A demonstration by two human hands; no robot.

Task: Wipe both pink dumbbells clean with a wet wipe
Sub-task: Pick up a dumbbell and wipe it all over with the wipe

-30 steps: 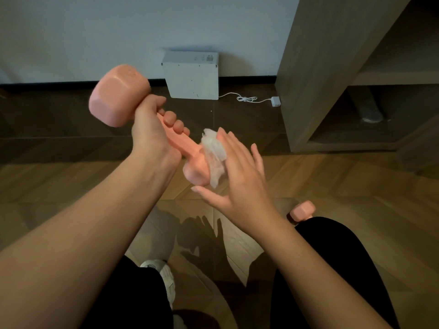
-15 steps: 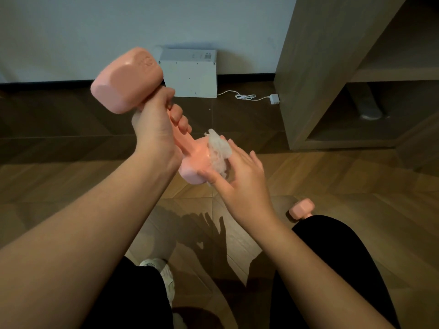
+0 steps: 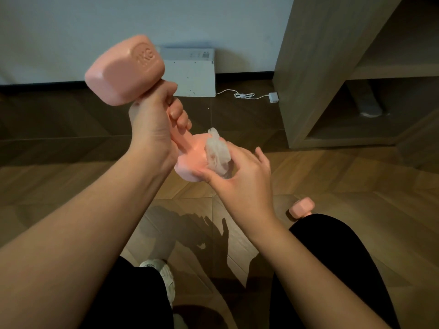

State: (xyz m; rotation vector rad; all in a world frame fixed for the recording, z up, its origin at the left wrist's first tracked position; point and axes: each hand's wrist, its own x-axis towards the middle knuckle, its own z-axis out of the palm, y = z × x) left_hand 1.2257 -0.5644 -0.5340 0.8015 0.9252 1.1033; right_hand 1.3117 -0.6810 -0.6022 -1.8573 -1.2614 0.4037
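Observation:
My left hand [image 3: 154, 129] grips the handle of a pink dumbbell [image 3: 126, 70] and holds it up in the air, tilted, its upper head marked 1KG. My right hand [image 3: 240, 172] holds a crumpled white wet wipe [image 3: 217, 154] against the dumbbell's lower head [image 3: 190, 160], thumb under that head and fingers curled round the wipe. A second pink dumbbell [image 3: 301, 208] lies on the wooden floor at the right, partly hidden behind my right knee.
A white box [image 3: 192, 77] leans on the wall ahead, with a white cable and plug [image 3: 273, 96] beside it. A wooden shelf unit [image 3: 316, 67] stands at the right. My black-clad legs and a white shoe [image 3: 164, 279] are below.
The dumbbell has tipped and turned so the upper head's 1KG face shows. My right hand went from flat fingers pressing the wipe to cupping the lower head with it.

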